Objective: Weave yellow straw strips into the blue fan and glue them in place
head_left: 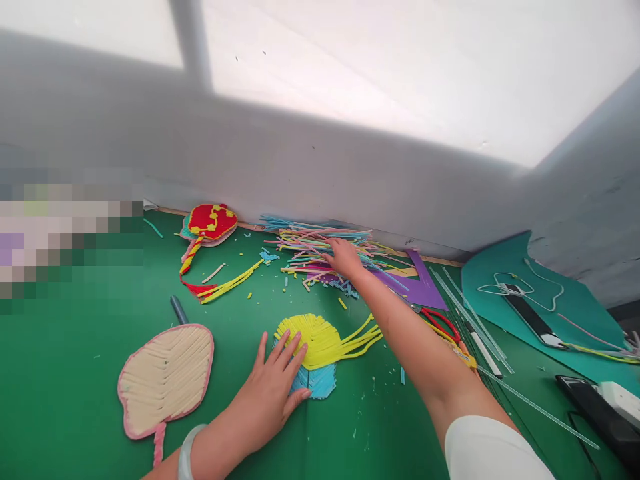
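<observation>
Left hand [275, 381]: my fingers lay spread on the yellow, rounded, fuzzy piece [320, 341], near centre.
Right hand [345, 259]: at the far multicoloured heap of thin sticks [300, 244]; I couldn't tell its fingers' grip.

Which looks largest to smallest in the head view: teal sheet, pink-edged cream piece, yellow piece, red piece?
1. Teal sheet
2. Pink-edged cream piece
3. Yellow piece, partly covered
4. Red piece; lies farther off, so true size unsure
</observation>
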{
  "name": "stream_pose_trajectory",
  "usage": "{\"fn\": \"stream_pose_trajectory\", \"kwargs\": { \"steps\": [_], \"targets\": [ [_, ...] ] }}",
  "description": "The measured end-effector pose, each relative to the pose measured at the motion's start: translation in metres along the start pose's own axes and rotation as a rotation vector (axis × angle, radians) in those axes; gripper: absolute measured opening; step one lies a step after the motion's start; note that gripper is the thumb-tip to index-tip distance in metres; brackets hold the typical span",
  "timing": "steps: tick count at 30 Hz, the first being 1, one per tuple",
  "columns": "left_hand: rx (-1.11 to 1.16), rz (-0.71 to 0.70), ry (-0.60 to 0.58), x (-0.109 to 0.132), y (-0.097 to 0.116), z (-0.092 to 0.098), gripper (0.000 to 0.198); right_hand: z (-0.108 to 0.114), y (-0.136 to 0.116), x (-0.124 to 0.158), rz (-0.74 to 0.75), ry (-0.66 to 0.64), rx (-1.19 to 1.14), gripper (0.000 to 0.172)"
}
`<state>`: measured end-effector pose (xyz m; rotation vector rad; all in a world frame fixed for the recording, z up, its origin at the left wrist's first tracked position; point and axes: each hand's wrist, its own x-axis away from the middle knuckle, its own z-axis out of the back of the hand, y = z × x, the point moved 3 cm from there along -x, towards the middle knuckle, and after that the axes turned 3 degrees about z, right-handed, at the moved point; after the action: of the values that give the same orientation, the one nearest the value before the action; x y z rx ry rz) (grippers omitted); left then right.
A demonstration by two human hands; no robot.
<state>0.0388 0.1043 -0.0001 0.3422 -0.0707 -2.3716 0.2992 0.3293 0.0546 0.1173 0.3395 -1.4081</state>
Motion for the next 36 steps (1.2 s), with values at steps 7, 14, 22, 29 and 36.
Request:
{"fn": "stream_pose_trajectory", "kwargs": {
  "steps": [7,14,22,29,36],
  "targets": [
    [-0.125,-0.064,0.191,0.008,-0.005,-0.014,0.062,-0.025,0.000,-0.014,-0.042,-0.124,0.167,0.041],
    [-0.216,-0.130,0.324,0.005,-0.005,-0.020,0.063,-0.002,0.018,-0.034,-0.041,-0.166,0.209,0.032],
    [-0.237,-0.191,0.352,0.000,-0.011,-0.022,0.064,0.055,0.046,-0.096,-0.026,-0.113,0.203,0.028],
    [-0.210,-0.137,0.325,0.003,-0.013,-0.034,0.065,0.034,0.057,-0.102,0.011,-0.207,0.207,0.042],
    [-0.159,-0.075,0.295,0.007,-0.012,-0.048,0.066,-0.016,0.057,-0.081,0.037,-0.341,0.187,0.056]
  ]
}}
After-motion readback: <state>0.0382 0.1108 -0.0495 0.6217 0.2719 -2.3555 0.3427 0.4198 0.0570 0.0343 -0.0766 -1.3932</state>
